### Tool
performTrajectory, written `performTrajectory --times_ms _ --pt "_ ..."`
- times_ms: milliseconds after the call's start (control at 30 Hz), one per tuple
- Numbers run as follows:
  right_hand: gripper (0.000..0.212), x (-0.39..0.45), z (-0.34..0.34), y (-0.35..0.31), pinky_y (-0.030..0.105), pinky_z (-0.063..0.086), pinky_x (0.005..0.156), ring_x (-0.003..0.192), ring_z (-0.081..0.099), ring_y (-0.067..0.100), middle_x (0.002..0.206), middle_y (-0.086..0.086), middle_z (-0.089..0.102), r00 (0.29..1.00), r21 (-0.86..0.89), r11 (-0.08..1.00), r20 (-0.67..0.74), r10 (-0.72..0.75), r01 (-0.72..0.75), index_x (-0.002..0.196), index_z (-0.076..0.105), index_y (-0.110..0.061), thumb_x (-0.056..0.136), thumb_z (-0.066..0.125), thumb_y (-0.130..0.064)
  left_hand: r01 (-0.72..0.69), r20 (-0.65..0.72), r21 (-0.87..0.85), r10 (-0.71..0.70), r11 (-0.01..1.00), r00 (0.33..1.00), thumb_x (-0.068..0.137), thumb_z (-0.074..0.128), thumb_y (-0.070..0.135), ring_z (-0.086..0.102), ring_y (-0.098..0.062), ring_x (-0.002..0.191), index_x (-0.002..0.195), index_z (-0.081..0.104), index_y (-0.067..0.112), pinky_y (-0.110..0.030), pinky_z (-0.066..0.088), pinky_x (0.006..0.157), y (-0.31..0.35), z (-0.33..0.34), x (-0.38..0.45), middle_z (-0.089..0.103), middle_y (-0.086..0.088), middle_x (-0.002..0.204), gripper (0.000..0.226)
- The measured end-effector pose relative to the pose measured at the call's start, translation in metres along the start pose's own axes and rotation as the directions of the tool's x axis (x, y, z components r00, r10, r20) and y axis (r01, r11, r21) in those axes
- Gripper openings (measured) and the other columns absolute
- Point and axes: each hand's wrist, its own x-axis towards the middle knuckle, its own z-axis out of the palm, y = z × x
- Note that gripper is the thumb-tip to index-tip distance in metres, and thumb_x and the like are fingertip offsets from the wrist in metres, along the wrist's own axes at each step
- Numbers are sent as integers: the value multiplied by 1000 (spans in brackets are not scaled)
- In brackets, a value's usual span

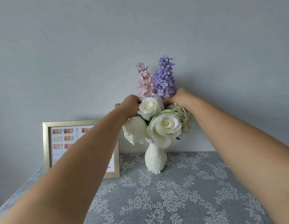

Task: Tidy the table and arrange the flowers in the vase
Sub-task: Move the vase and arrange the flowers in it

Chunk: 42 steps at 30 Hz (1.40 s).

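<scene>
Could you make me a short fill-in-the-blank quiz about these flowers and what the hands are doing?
1. The flowers stand in a ___ vase.
2. The tallest spike is ___ in colour, beside a pink spike.
3. The gold picture frame leans against the wall to the ___ of the vase.
4. The left hand and right hand reach in from ___ sides of the bouquet.

Missing words: white; purple; left; opposite

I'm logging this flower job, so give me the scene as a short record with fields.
surface: table with lace cloth
vase: white vase, upright near the wall
flowers in vase: white roses, pink sprig, purple sprig
left hand: left hand at the base of the pink sprig, fingers hidden
right hand: right hand at the base of the purple sprig, fingers hidden
other item: picture frame standing left of the vase
</scene>
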Motion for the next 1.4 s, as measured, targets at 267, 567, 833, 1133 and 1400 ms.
performTrajectory --times_ms 267,567,833,1133,1400 --pt "26 3 7 -8 36 53 74 83 66 27 89 16 70 998 -144 989 48 -38 45 90 69 -2 72 75 -20 4 -33 -20 -5 1000 999 80 55 27 48 -6 66 64 58 25 -40 27 79 -4 5 -2 56 12 67 17" --pt "30 -22 -19 2 24 41 58 68 56 14 75 3 65 1000 75 997 -10 -3 4 93 72 -3 72 80 -23 66 -140 -188 -93 980 986 77 62 40 60 -16 77 68 70 32 -40 35 86 -3 -9 -24 67 15 72 14" --pt "52 -83 -29 43 42 40 87 107 51 15 123 -8 52 999 424 905 1 33 -30 128 44 -49 80 63 -56 -118 -235 -626 -42 770 971 96 50 42 57 -18 109 133 51 25 -25 44 79 -45 -1 -78 57 -4 128 40" --pt "32 -85 16 31 41 52 91 101 64 16 118 -3 61 985 504 846 -104 -140 173 113 61 -39 86 66 -23 -58 -279 -228 -8 972 960 63 54 78 34 -26 124 90 68 49 -39 27 93 3 10 -89 51 12 121 42" --pt "22 -66 21 39 39 56 83 87 67 21 97 -1 71 974 426 885 -195 -115 189 102 68 -30 86 63 -16 93 -265 -52 -104 994 959 72 56 77 41 -27 101 69 70 28 -40 22 74 34 -7 -67 64 7 72 51"
